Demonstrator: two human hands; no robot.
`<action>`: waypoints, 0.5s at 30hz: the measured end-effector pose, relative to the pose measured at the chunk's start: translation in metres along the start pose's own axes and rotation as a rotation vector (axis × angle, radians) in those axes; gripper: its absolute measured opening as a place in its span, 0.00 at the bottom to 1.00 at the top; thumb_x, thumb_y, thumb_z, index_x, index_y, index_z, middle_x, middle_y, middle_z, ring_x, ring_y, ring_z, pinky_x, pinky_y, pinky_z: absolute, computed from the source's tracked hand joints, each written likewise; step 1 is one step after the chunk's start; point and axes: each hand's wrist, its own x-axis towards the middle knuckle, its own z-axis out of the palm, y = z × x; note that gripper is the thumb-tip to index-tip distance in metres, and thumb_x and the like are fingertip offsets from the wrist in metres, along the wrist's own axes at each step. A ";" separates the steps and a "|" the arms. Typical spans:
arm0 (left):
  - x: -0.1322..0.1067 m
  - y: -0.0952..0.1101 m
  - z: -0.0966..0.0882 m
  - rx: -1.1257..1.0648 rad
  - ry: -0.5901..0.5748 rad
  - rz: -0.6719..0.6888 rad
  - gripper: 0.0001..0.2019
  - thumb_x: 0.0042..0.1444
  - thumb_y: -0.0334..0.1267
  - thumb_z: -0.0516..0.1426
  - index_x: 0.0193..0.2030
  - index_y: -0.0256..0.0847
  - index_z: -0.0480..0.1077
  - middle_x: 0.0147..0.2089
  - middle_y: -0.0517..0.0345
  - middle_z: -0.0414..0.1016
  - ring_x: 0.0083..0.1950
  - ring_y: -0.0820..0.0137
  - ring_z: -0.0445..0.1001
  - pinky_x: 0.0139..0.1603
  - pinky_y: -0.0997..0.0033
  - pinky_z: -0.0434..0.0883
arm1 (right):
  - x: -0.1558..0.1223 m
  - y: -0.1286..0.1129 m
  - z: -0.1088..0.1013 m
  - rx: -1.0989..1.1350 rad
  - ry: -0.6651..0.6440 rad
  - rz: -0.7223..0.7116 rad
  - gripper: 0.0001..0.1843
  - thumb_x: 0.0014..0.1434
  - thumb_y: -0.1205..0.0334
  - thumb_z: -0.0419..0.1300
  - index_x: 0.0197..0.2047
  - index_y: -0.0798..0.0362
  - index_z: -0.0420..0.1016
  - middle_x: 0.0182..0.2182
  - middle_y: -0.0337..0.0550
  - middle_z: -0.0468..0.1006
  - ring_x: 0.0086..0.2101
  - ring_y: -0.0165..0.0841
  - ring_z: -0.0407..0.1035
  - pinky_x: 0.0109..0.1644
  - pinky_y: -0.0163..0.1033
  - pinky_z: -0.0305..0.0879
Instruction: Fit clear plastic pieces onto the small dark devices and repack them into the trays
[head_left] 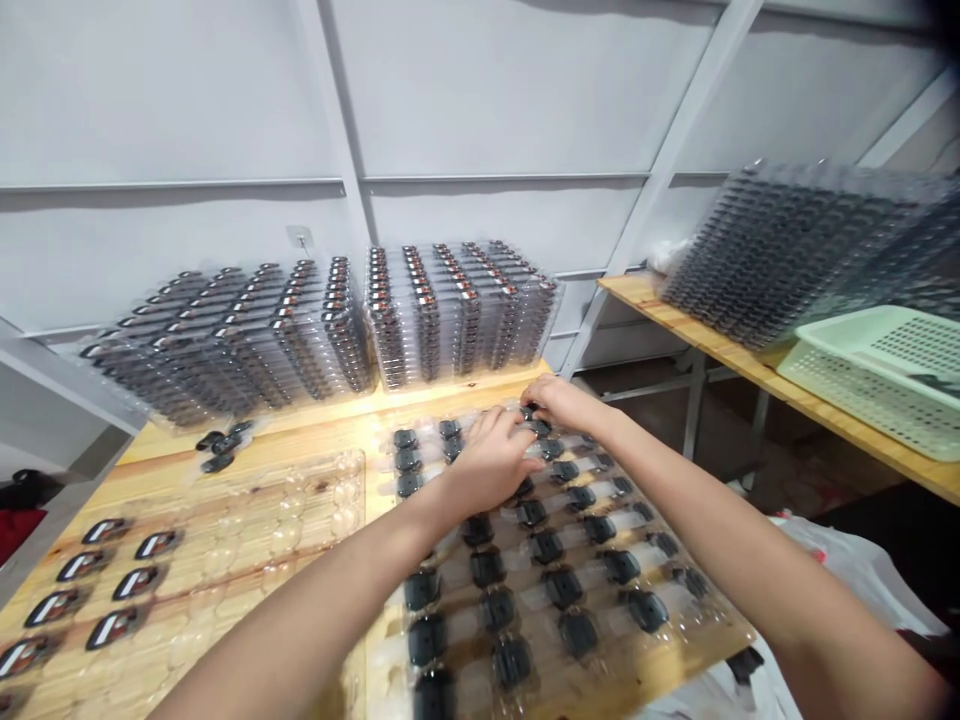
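A transparent plastic tray (pixel 675 655) lies on the wooden table, with rows of small black plastic parts (pixel 562 587) in its pockets. Over the tray's far half is my left hand (pixel 495 455), its fingers stretched out and thumb apart, resting on or just above the parts. Beyond it, at the far edge, my right hand (pixel 562 405) has its fingers curled down onto one black part (pixel 528 411); the fingertips are partly hidden. To the left, a second transparent tray (pixel 277 520) carries several black parts with white-and-orange faces (pixel 112 628) in its left columns.
Two tall stacks of filled trays (pixel 457 320) (pixel 247 340) stand along the table's back. Loose black parts (pixel 220 445) lie before the left one. On a side table (pixel 739 360) are more stacked trays (pixel 787 250) and a pale green basket (pixel 862 390). Plastic bags (pixel 862 560) sit at lower right.
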 end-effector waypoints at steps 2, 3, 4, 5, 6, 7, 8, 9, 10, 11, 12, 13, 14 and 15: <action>-0.012 0.003 -0.011 0.005 0.013 0.023 0.11 0.54 0.39 0.53 0.41 0.35 0.69 0.49 0.42 0.63 0.51 0.57 0.59 0.52 0.54 0.59 | 0.000 0.001 0.004 0.078 0.068 0.016 0.07 0.48 0.72 0.56 0.31 0.55 0.74 0.29 0.44 0.73 0.31 0.30 0.65 0.40 0.35 0.60; -0.018 0.003 -0.017 0.009 0.019 0.034 0.11 0.54 0.39 0.53 0.41 0.35 0.69 0.49 0.42 0.63 0.52 0.57 0.59 0.53 0.54 0.59 | 0.000 0.000 0.005 0.127 0.118 0.031 0.07 0.48 0.72 0.55 0.29 0.54 0.73 0.28 0.43 0.73 0.30 0.30 0.65 0.39 0.35 0.60; -0.024 0.004 -0.022 0.015 0.023 0.040 0.11 0.55 0.39 0.53 0.41 0.35 0.69 0.49 0.42 0.64 0.52 0.57 0.59 0.53 0.54 0.59 | 0.000 -0.001 0.006 0.171 0.165 0.049 0.07 0.48 0.73 0.55 0.29 0.54 0.73 0.28 0.42 0.73 0.29 0.29 0.65 0.39 0.35 0.61; -0.030 0.004 -0.027 0.023 0.023 0.042 0.11 0.55 0.38 0.52 0.41 0.35 0.69 0.48 0.42 0.64 0.52 0.57 0.59 0.53 0.54 0.59 | 0.000 -0.002 0.007 0.201 0.195 0.068 0.07 0.49 0.73 0.55 0.28 0.53 0.73 0.27 0.42 0.73 0.29 0.29 0.65 0.38 0.35 0.61; -0.035 0.003 -0.030 0.031 0.021 0.039 0.11 0.55 0.38 0.52 0.41 0.35 0.69 0.48 0.42 0.64 0.51 0.58 0.59 0.53 0.54 0.59 | 0.001 -0.003 0.007 0.209 0.200 0.086 0.07 0.49 0.73 0.55 0.28 0.53 0.72 0.28 0.42 0.73 0.29 0.29 0.65 0.38 0.34 0.61; -0.041 0.003 -0.034 0.041 0.019 0.032 0.10 0.55 0.38 0.52 0.40 0.35 0.69 0.48 0.42 0.64 0.51 0.58 0.59 0.52 0.54 0.60 | 0.001 -0.005 0.006 0.201 0.183 0.103 0.07 0.49 0.73 0.55 0.28 0.53 0.72 0.28 0.42 0.73 0.29 0.29 0.65 0.39 0.34 0.62; -0.046 0.002 -0.036 0.050 0.019 0.024 0.10 0.55 0.38 0.52 0.40 0.36 0.68 0.48 0.42 0.64 0.51 0.58 0.59 0.52 0.54 0.60 | 0.001 -0.007 0.005 0.185 0.153 0.119 0.07 0.49 0.73 0.55 0.28 0.53 0.72 0.29 0.43 0.73 0.30 0.29 0.65 0.39 0.34 0.62; -0.051 0.001 -0.038 0.058 0.022 0.016 0.10 0.56 0.39 0.52 0.41 0.36 0.68 0.48 0.43 0.64 0.51 0.59 0.59 0.51 0.54 0.61 | 0.001 -0.009 0.004 0.165 0.121 0.136 0.07 0.49 0.73 0.55 0.29 0.54 0.72 0.30 0.43 0.73 0.30 0.29 0.65 0.39 0.34 0.62; -0.055 0.000 -0.039 0.067 0.027 0.010 0.11 0.56 0.39 0.52 0.41 0.36 0.68 0.48 0.43 0.64 0.50 0.59 0.60 0.51 0.54 0.61 | 0.001 -0.011 0.003 0.145 0.099 0.151 0.07 0.50 0.73 0.54 0.29 0.54 0.72 0.31 0.44 0.73 0.31 0.28 0.66 0.40 0.33 0.61; -0.060 -0.001 -0.040 0.076 0.030 0.007 0.11 0.56 0.40 0.52 0.41 0.36 0.68 0.48 0.44 0.64 0.50 0.59 0.60 0.51 0.54 0.61 | 0.000 -0.013 0.002 0.129 0.092 0.165 0.07 0.51 0.73 0.54 0.30 0.55 0.72 0.32 0.45 0.74 0.31 0.28 0.66 0.40 0.33 0.61; -0.064 -0.002 -0.041 0.086 0.028 0.004 0.11 0.56 0.41 0.52 0.42 0.36 0.67 0.47 0.44 0.64 0.50 0.60 0.60 0.52 0.54 0.61 | 0.000 -0.015 0.002 0.116 0.092 0.174 0.08 0.51 0.73 0.53 0.30 0.55 0.72 0.33 0.45 0.74 0.32 0.28 0.66 0.40 0.32 0.61; -0.068 -0.003 -0.042 0.094 0.022 0.000 0.12 0.56 0.41 0.53 0.42 0.36 0.67 0.48 0.45 0.64 0.50 0.60 0.60 0.52 0.55 0.61 | -0.001 -0.017 0.002 0.107 0.101 0.179 0.08 0.52 0.73 0.53 0.30 0.56 0.72 0.33 0.45 0.74 0.32 0.28 0.66 0.40 0.32 0.61; -0.070 -0.003 -0.042 0.098 0.011 -0.008 0.12 0.55 0.42 0.53 0.42 0.36 0.67 0.48 0.46 0.64 0.50 0.60 0.60 0.52 0.55 0.61 | -0.002 -0.019 0.002 0.099 0.120 0.181 0.08 0.53 0.73 0.52 0.30 0.56 0.72 0.33 0.45 0.74 0.32 0.28 0.66 0.40 0.32 0.61; -0.072 -0.004 -0.043 0.098 -0.005 -0.021 0.12 0.55 0.42 0.53 0.42 0.37 0.67 0.48 0.47 0.64 0.51 0.60 0.60 0.52 0.56 0.61 | -0.003 -0.021 0.003 0.091 0.147 0.181 0.09 0.53 0.72 0.52 0.31 0.56 0.72 0.33 0.45 0.74 0.31 0.28 0.66 0.40 0.32 0.61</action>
